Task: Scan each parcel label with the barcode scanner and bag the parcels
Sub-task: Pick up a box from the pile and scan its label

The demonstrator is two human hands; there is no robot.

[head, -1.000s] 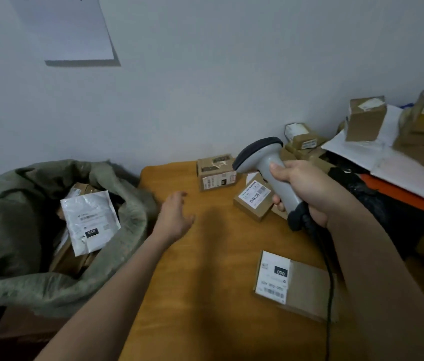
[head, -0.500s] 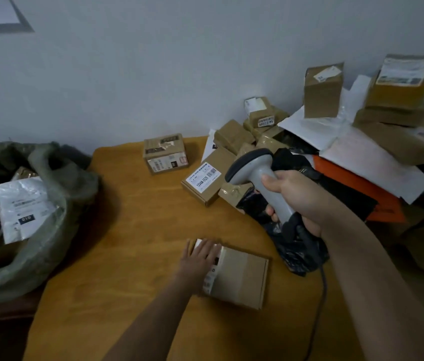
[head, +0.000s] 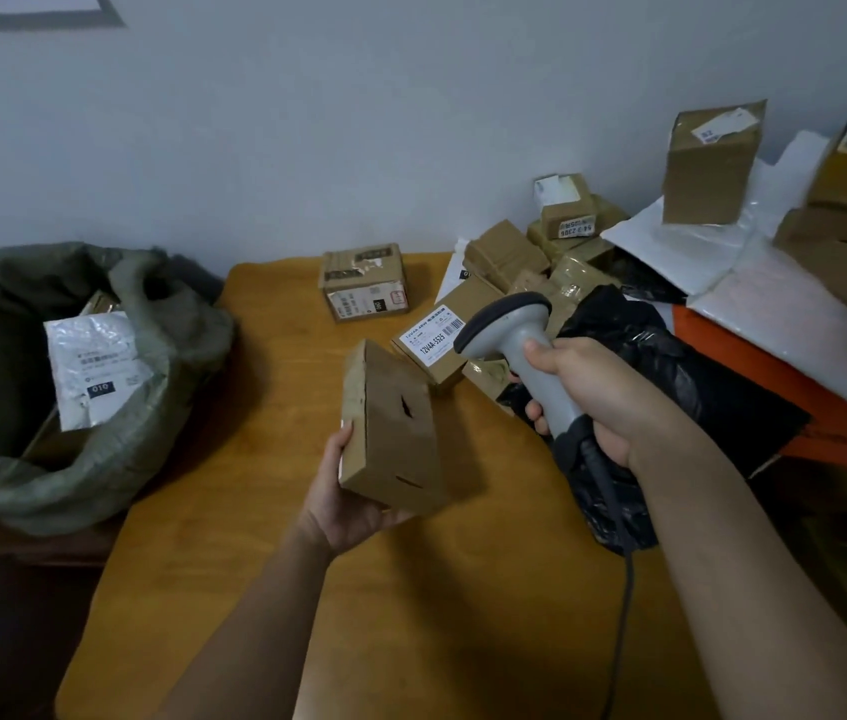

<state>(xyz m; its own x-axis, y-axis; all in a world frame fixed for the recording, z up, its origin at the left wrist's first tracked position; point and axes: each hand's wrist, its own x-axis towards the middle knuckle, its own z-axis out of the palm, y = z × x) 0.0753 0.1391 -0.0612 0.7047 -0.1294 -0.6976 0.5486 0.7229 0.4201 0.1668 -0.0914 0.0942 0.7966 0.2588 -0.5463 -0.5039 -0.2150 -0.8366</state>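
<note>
My left hand [head: 343, 491] holds a flat brown cardboard parcel [head: 392, 431] tilted up above the wooden table [head: 265, 589], its plain underside toward me and its label hidden. My right hand [head: 595, 394] grips the handle of a grey barcode scanner [head: 512, 330], whose dark head points left toward the raised parcel. The scanner's cable [head: 624, 589] hangs down over the table. At the left stands an open green sack [head: 151, 402] with a white plastic mailer [head: 93, 366] and other parcels inside.
A small taped box [head: 364, 283] and a labelled box [head: 437, 345] sit at the table's back. Several brown boxes [head: 709, 163], white mailers [head: 785, 309], an orange envelope [head: 754, 376] and a black plastic bag [head: 670, 376] pile up at the right against the wall.
My left hand went from the sack to the flat parcel on the table, then lifted and tilted it. The scanner in my right hand stayed raised beside it.
</note>
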